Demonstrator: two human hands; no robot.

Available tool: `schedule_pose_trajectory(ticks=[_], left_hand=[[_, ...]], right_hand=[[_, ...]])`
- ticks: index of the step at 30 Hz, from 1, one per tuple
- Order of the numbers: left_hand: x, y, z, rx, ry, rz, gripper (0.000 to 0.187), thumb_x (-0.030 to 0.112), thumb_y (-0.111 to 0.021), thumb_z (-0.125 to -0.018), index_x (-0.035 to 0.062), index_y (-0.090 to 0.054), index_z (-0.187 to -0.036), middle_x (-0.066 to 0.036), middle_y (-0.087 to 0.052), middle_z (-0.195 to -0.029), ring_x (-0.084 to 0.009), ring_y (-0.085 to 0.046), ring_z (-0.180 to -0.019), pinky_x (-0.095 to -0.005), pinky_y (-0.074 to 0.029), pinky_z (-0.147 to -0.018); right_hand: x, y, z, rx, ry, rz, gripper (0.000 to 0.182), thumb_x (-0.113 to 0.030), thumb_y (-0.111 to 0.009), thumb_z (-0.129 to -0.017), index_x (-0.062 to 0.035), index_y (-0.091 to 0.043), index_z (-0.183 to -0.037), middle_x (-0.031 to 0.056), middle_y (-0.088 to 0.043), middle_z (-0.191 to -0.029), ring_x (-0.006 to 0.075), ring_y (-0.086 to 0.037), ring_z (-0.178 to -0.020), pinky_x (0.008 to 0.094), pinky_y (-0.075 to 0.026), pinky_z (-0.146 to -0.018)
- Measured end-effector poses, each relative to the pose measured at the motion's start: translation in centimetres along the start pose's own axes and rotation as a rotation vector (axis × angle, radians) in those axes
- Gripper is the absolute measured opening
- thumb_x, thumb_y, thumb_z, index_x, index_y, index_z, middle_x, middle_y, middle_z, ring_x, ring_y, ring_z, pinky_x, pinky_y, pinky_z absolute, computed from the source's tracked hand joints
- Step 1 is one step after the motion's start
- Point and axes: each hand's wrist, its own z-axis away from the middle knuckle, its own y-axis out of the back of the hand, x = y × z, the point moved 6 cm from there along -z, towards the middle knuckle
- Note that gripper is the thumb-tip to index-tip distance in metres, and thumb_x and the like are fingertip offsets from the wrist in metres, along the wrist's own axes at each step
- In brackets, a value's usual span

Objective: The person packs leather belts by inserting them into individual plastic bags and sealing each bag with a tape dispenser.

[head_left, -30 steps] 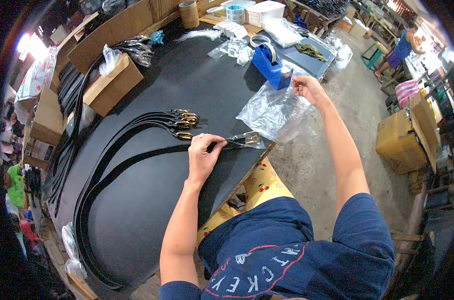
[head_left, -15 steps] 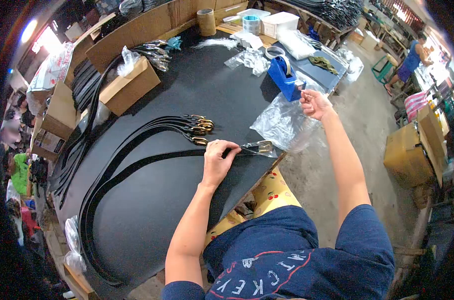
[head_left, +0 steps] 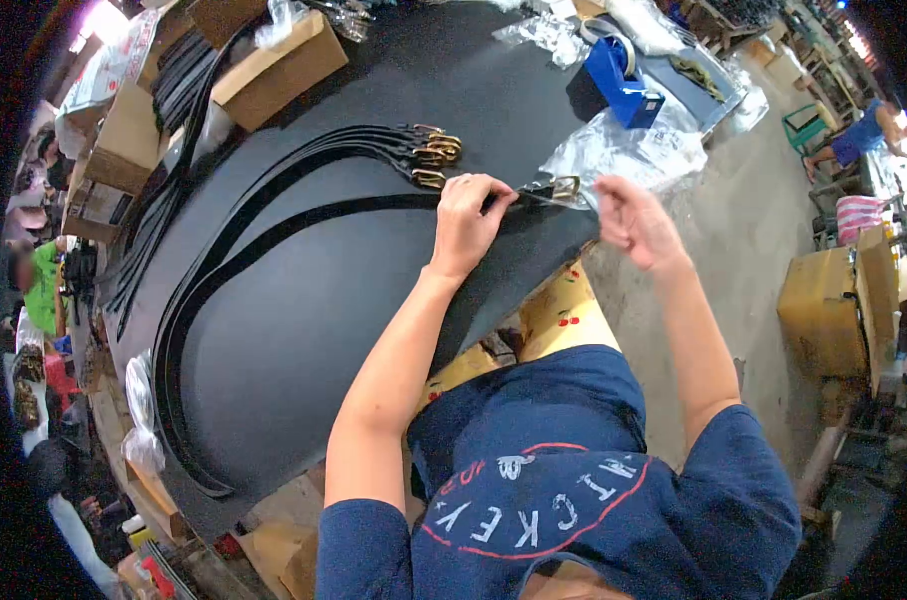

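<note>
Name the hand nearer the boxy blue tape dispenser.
Right. The right hand appears below the boxy blue tape dispenser; the left hand is farther, down and left.

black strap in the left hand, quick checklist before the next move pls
1. Left hand pinching the strap: ok.
2. Buckle in view beyond the left hand's fingertips: ok.
3. Right hand close to the buckle end: ok.
4. Tape in the right hand: cannot tell, too blurred.
5. Tape roll in the blue dispenser: ok.
6. Left hand well apart from the bundled buckles: not ok, nearest is right beside it.
</note>
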Motion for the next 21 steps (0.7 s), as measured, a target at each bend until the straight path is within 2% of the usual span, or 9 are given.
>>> schedule_pose_trajectory(ticks=[1,2,4,8,13,16,21], left_hand=[[0.0,0.0,0.0,0.000,0.002,0.014,0.013,0.006,-0.075,-0.072,0.0062,-0.065,-0.079,-0.008,-0.065,-0.079,-0.0249,-0.062,-0.078,-0.0347,-0.048,-0.072],[0.0,0.0,0.1,0.002,0.004,0.014,0.013,0.006,-0.075,-0.072,0.0062,-0.065,-0.079,-0.008,-0.065,-0.079,-0.0249,-0.062,-0.078,-0.0347,-0.048,-0.072],[0.1,-0.2,0.2,-0.026,0.002,0.025,0.013,0.005,-0.075,-0.072,0.0054,-0.064,-0.078,-0.008,-0.064,-0.078,-0.0245,-0.061,-0.075,-0.0345,-0.048,-0.069],[0.0,-0.2,0.4,-0.036,-0.027,0.014,0.014,0.004,-0.075,-0.072,0.0052,-0.063,-0.079,-0.008,-0.063,-0.076,-0.0243,-0.061,-0.073,-0.0343,-0.048,-0.067],[-0.4,-0.3,0.6,-0.027,0.043,0.080,0.023,0.004,-0.074,-0.073,0.0059,-0.060,-0.090,-0.007,-0.061,-0.076,-0.0235,-0.061,-0.072,-0.0339,-0.049,-0.065],[0.0,-0.1,0.6,-0.037,0.039,0.127,0.026,0.002,-0.070,-0.073,0.0065,-0.056,-0.093,-0.008,-0.058,-0.073,-0.0262,-0.059,-0.073,-0.0353,-0.046,-0.069],[0.0,0.0,0.5,-0.056,0.000,0.101,0.029,0.001,-0.072,-0.072,0.0085,-0.062,-0.099,-0.007,-0.061,-0.077,-0.0230,-0.060,-0.074,-0.0336,-0.049,-0.066]], right_hand=[[1.2,-1.6,0.7,-0.047,-0.043,0.039,0.018,-0.025,-0.064,-0.088,-0.0071,-0.059,-0.086,-0.0061,-0.044,-0.055,0.0051,-0.033,-0.036,0.0225,-0.022,-0.034],[2.1,-2.7,1.0,-0.030,-0.046,0.044,0.020,-0.023,-0.064,-0.088,-0.0030,-0.061,-0.088,-0.0032,-0.038,-0.046,0.0071,-0.030,-0.033,0.0242,-0.020,-0.033],[3.4,-3.9,0.9,-0.059,-0.077,0.106,0.020,-0.022,-0.065,-0.088,-0.0026,-0.061,-0.087,-0.0035,-0.036,-0.044,0.0066,-0.029,-0.032,0.0239,-0.019,-0.033],[4.0,-5.4,-0.2,-0.074,-0.070,0.113,0.020,-0.022,-0.065,-0.088,-0.0025,-0.061,-0.085,-0.0040,-0.035,-0.044,0.0060,-0.029,-0.032,0.0240,-0.018,-0.032],[3.9,-5.9,-1.4,-0.050,-0.054,0.185,0.019,-0.021,-0.064,-0.088,-0.0025,-0.063,-0.082,-0.0045,-0.037,-0.045,0.0054,-0.031,-0.032,0.0229,-0.020,-0.032],[4.1,-6.1,-1.9,-0.036,-0.038,0.202,0.019,-0.019,-0.063,-0.089,-0.0019,-0.061,-0.081,-0.0052,-0.034,-0.044,0.0045,-0.028,-0.031,0.0225,-0.018,-0.031],[4.2,-6.0,-2.2,-0.035,-0.017,0.245,0.020,-0.021,-0.062,-0.089,-0.0019,-0.063,-0.083,-0.0037,-0.039,-0.046,0.0060,-0.032,-0.033,0.0231,-0.021,-0.032]])
